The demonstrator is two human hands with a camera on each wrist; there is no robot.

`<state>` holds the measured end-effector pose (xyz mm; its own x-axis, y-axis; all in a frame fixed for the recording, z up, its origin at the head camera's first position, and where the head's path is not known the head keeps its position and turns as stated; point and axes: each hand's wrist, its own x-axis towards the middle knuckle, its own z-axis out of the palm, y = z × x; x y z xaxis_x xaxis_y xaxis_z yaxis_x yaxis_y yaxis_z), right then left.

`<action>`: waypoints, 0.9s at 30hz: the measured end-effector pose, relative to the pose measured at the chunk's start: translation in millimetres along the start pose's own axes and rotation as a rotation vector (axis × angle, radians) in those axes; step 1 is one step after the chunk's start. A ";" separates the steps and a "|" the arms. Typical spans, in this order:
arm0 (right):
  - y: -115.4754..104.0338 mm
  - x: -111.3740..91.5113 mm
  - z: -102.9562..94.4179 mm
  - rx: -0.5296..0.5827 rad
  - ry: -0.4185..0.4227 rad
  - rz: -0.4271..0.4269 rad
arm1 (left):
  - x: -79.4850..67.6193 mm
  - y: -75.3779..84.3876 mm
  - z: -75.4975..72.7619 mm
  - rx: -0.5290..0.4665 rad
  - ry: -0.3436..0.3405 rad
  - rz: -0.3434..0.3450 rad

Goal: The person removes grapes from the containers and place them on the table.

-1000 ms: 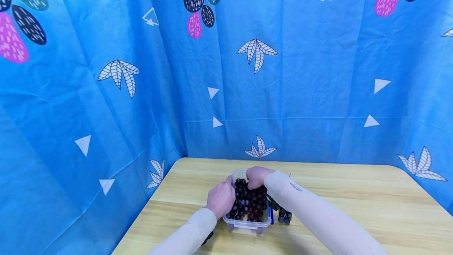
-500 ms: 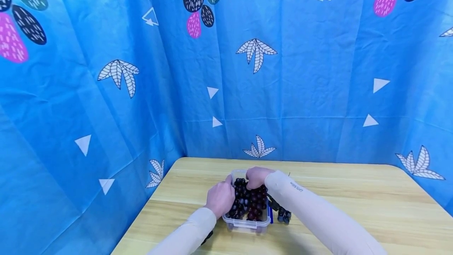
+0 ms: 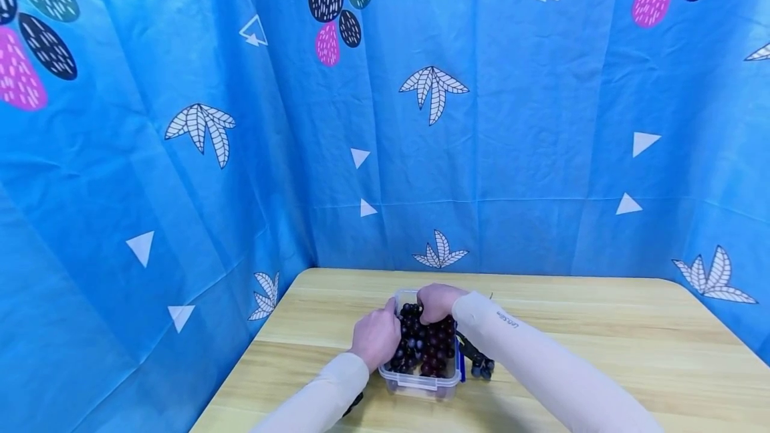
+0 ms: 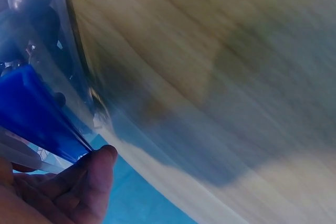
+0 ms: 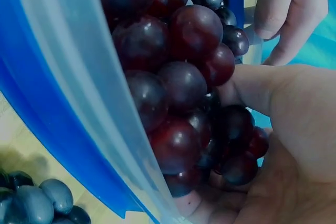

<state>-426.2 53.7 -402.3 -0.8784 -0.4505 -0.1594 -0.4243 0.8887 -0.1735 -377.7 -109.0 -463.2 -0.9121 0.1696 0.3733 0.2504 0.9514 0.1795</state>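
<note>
In the head view a clear plastic box (image 3: 415,380) full of dark grapes (image 3: 412,345) stands on the table. My left hand (image 3: 377,336) holds the box at its left side; the left wrist view shows curled fingers by the blue clasp (image 4: 43,115) on the wall. My right hand (image 3: 438,303) reaches into the far end of the box. In the right wrist view its thumb and fingers curl round a bunch of dark red grapes (image 5: 182,85). The right hand's fingertips are partly hidden behind the grapes.
Another small bunch of dark grapes (image 3: 483,367) lies on the wooden table (image 3: 577,346), just right of the box. A dark thing (image 3: 353,404) shows partly under the left forearm. A patterned blue curtain (image 3: 529,152) hangs behind and to the left.
Both hands keep nearly the same places at the box. The right hand shifts only slightly over the grapes.
</note>
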 end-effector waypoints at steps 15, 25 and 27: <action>-1.2 -5.4 -4.9 0.067 0.020 0.041 | -0.5 2.2 -0.9 0.036 0.001 -0.022; -5.2 -17.7 -5.1 0.052 0.023 -0.050 | -1.3 3.8 -1.4 0.053 0.008 -0.041; -6.0 -19.7 -5.8 0.050 0.010 -0.057 | -1.9 4.0 -1.8 0.051 0.012 -0.043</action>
<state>-407.6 57.8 -392.5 -0.8556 -0.4989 -0.1380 -0.4621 0.8563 -0.2307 -374.4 -106.0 -461.6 -0.9174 0.1259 0.3774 0.1942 0.9696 0.1488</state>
